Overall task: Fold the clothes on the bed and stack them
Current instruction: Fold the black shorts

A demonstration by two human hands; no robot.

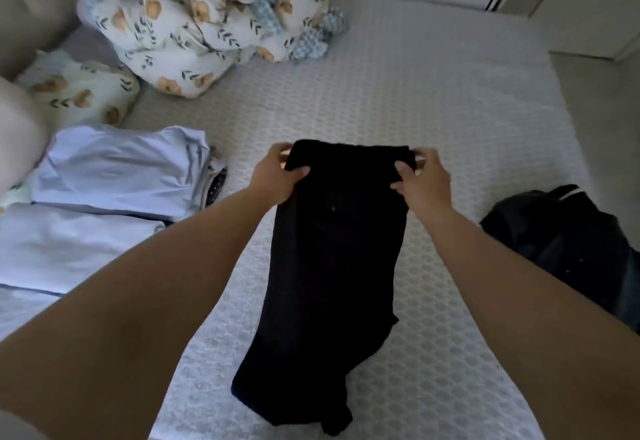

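My left hand (277, 176) and right hand (420, 181) each pinch a far corner of the black trousers (332, 266) at centre frame; their long axis runs from my fingers toward the lower edge, both hands equally near

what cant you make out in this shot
Head view only:
- Black garment: too dark to tell its type or seams; both hands cover its far corners.
- Dark pile: cut off by the right edge.
- Folded stack: lower items hidden by the top piece; the left arm covers its near part.
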